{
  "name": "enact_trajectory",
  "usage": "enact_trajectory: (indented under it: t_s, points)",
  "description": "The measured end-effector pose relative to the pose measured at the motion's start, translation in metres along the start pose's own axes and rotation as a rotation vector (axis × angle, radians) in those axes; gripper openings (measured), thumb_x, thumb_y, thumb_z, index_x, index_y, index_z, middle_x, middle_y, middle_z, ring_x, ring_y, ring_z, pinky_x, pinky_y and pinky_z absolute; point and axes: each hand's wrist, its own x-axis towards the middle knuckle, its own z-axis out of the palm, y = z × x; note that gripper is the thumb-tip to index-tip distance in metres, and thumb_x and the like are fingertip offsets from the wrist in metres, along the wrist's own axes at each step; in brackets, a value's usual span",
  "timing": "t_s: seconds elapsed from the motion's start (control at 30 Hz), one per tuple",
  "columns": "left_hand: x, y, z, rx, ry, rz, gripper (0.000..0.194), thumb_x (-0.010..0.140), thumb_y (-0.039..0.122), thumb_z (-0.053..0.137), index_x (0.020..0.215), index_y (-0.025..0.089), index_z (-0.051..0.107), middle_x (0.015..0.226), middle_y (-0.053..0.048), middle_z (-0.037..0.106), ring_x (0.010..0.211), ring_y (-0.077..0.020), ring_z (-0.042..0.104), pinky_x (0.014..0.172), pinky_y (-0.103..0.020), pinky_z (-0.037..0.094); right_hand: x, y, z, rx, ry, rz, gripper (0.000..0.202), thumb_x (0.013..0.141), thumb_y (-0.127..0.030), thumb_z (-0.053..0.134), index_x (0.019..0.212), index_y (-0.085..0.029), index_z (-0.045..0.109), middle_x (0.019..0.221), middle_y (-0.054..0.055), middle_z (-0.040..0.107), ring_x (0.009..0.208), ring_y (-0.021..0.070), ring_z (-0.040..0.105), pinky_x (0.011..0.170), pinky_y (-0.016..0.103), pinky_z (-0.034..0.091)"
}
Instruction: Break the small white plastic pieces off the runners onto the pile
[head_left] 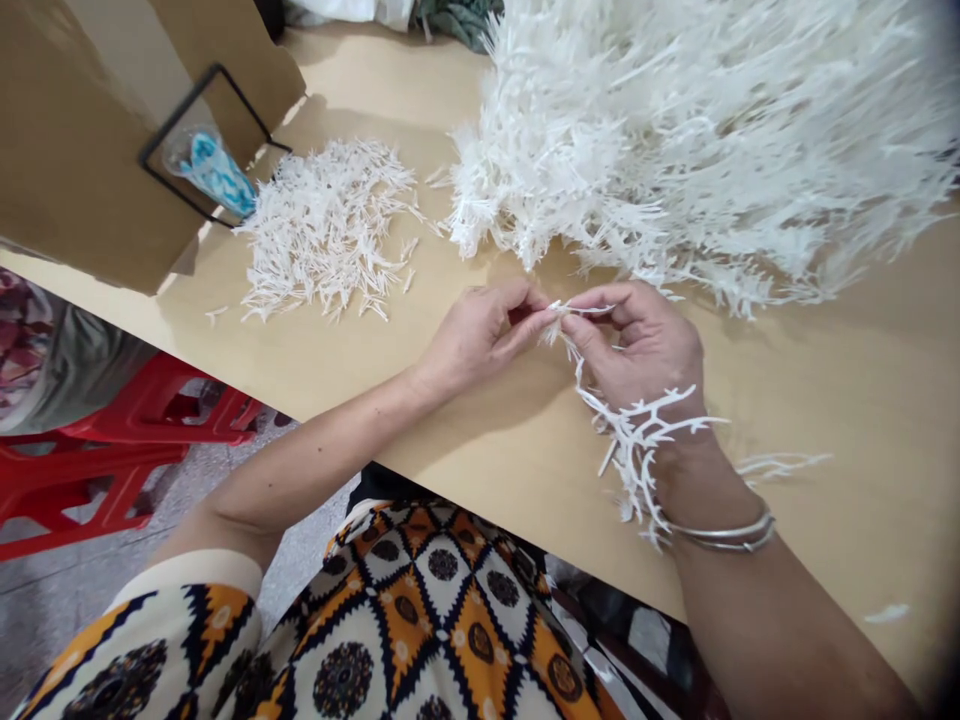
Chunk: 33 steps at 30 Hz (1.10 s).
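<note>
My left hand pinches the near tip of a white branching plastic sprig between thumb and forefinger. Right against it, my right hand has its thumb and forefinger closed on the same sprig. The sprig's forked twigs trail down past my right palm and over the wrist, close to a silver bangle. Beyond my left hand lies a low pile of small white pieces. A large heap of white feathery sprigs rises behind my right hand.
A cardboard box stands at the back left, beside a black wire frame and a clear cup with blue-and-white contents. Red stools are below the table's left edge, with part of a person near them. A loose white scrap lies at right.
</note>
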Motion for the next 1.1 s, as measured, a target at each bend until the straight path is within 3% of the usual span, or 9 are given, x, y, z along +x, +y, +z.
enact_trajectory:
  t_s: [0.13,0.27,0.43,0.5,0.63,0.73,0.83,0.93,1.1]
  points:
    - [0.0,-0.001,0.0,-0.021,-0.053,0.011,0.048,0.108,0.062,0.053,0.088,0.019,0.062,0.078,-0.001,0.068,0.068,-0.0106,0.058,0.065,-0.026,0.044,-0.002,-0.001,0.001,-0.086,-0.005,0.004,0.009,0.085,-0.022,0.073,0.092,-0.026,0.067,0.082,0.001,0.071,0.072,0.0188,0.067,0.068,0.036,0.054]
    - [-0.001,0.0,0.001,-0.003,-0.121,0.039,0.049,0.108,0.062,0.051,0.085,0.02,0.059,0.073,0.001,0.063,0.065,-0.0114,0.054,0.066,-0.029,0.041,0.0,-0.005,0.006,-0.27,-0.006,-0.049,0.012,0.084,-0.018,0.064,0.092,-0.027,0.063,0.08,0.001,0.068,0.07,0.0194,0.063,0.07,0.038,0.054]
    - [-0.003,0.011,0.002,0.034,-0.182,0.102,0.042,0.11,0.055,0.051,0.089,0.021,0.06,0.079,0.002,0.069,0.073,-0.012,0.062,0.086,-0.036,0.045,0.014,0.015,-0.001,-0.352,0.126,0.0,0.01,0.082,-0.021,0.063,0.086,-0.027,0.057,0.077,0.0,0.064,0.07,0.0203,0.06,0.075,0.042,0.054]
    - [-0.002,0.005,0.001,0.121,-0.106,0.024,0.038,0.11,0.051,0.053,0.087,0.022,0.059,0.078,0.002,0.069,0.072,-0.0127,0.062,0.089,-0.038,0.045,0.018,0.025,-0.006,-0.259,0.168,0.057,0.014,0.083,-0.027,0.07,0.087,-0.029,0.057,0.075,-0.001,0.063,0.066,0.0189,0.058,0.07,0.04,0.053]
    - [0.003,-0.02,-0.01,0.404,0.246,-0.264,0.018,0.105,0.044,0.062,0.1,0.027,0.061,0.094,-0.003,0.072,0.09,-0.0207,0.066,0.091,-0.043,0.045,0.015,0.029,-0.009,-0.02,0.155,0.131,0.025,0.085,-0.042,0.082,0.097,-0.032,0.062,0.077,0.0,0.067,0.064,0.0179,0.054,0.063,0.038,0.049]
    - [0.003,-0.019,-0.015,0.506,0.363,-0.28,0.02,0.101,0.044,0.068,0.114,0.031,0.061,0.119,-0.007,0.073,0.114,-0.0269,0.064,0.097,-0.046,0.043,0.011,0.021,-0.006,0.037,0.162,0.168,0.028,0.084,-0.048,0.084,0.095,-0.031,0.064,0.08,0.002,0.069,0.066,0.0186,0.056,0.063,0.039,0.049]
    - [-0.001,0.001,-0.01,0.469,0.202,-0.166,0.025,0.106,0.05,0.06,0.117,0.028,0.063,0.126,-0.008,0.072,0.118,-0.0258,0.064,0.102,-0.046,0.04,0.008,0.011,0.0,0.07,0.195,0.146,0.033,0.077,-0.047,0.087,0.09,-0.028,0.063,0.081,0.001,0.07,0.07,0.0181,0.061,0.064,0.038,0.052]
    - [-0.004,0.014,0.0,0.363,-0.028,-0.079,0.039,0.109,0.061,0.05,0.116,0.025,0.065,0.119,-0.005,0.074,0.105,-0.0199,0.067,0.101,-0.044,0.036,0.004,0.002,0.006,0.106,0.171,0.116,0.029,0.079,-0.041,0.085,0.089,-0.026,0.063,0.081,-0.002,0.07,0.071,0.0164,0.065,0.068,0.036,0.056]
    - [-0.004,0.003,0.009,0.386,-0.171,-0.039,0.056,0.113,0.063,0.034,0.093,0.021,0.064,0.093,-0.002,0.074,0.089,-0.0174,0.065,0.093,-0.041,0.03,-0.001,-0.002,0.008,0.196,0.038,0.062,0.02,0.081,-0.029,0.082,0.093,-0.026,0.066,0.086,-0.002,0.073,0.079,0.0159,0.07,0.076,0.035,0.059]
